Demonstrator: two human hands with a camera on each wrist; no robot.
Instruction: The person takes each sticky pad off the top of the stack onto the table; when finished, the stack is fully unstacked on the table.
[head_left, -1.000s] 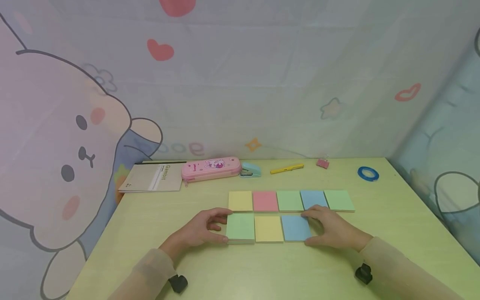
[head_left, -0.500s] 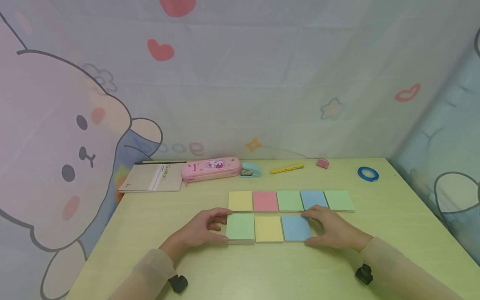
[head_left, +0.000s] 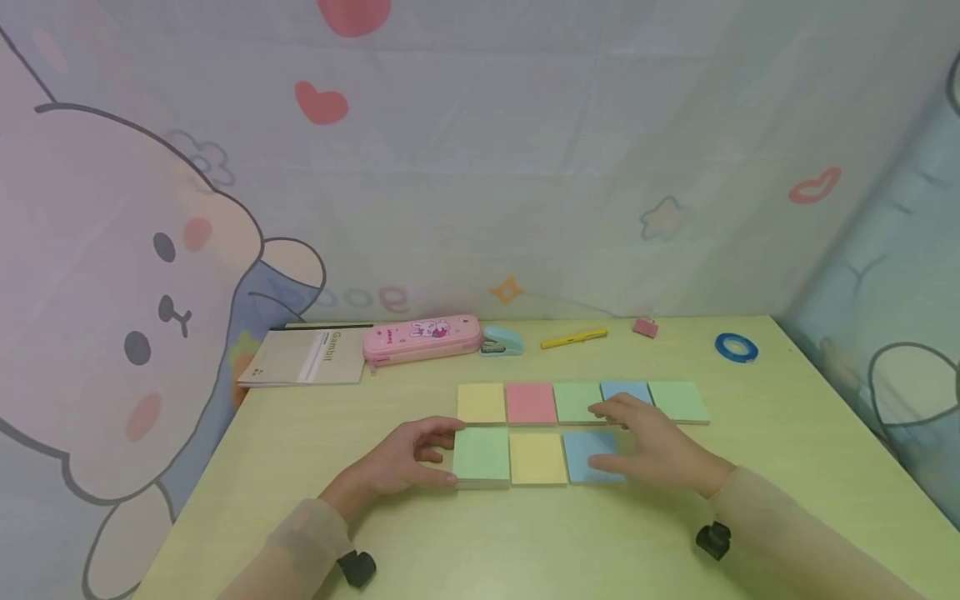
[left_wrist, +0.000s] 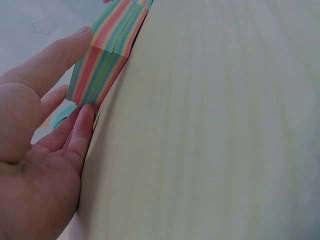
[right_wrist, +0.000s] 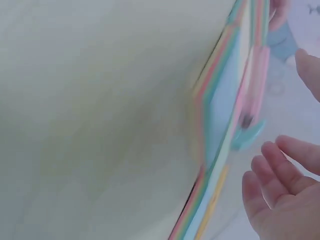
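My left hand [head_left: 397, 454] holds the left end of a thick green-topped sticky note pad [head_left: 482, 454], thumb at its near corner and index finger at its far corner. The left wrist view shows the pad's layered, multicoloured side [left_wrist: 97, 75]. A yellow pad [head_left: 537, 458] and a blue pad [head_left: 579, 447] continue this front row to the right. Over the blue pad hovers my right hand [head_left: 663, 446], fingers spread, holding nothing. In the right wrist view its fingers [right_wrist: 270, 175] stand apart from the pads. It partly covers the blue pads in both rows.
Behind lies a row with yellow [head_left: 481, 403], pink [head_left: 531, 403], green [head_left: 576, 400], blue and green [head_left: 678, 402] pads. Further back are a notebook [head_left: 300, 357], pink pencil case [head_left: 422, 340], stapler [head_left: 502, 342], yellow pen [head_left: 573, 338], binder clip [head_left: 645, 327] and blue tape roll [head_left: 736, 347].
My right hand has let go of the blue pad's right side and moved up and left over it. My left hand and the pads stay in place.
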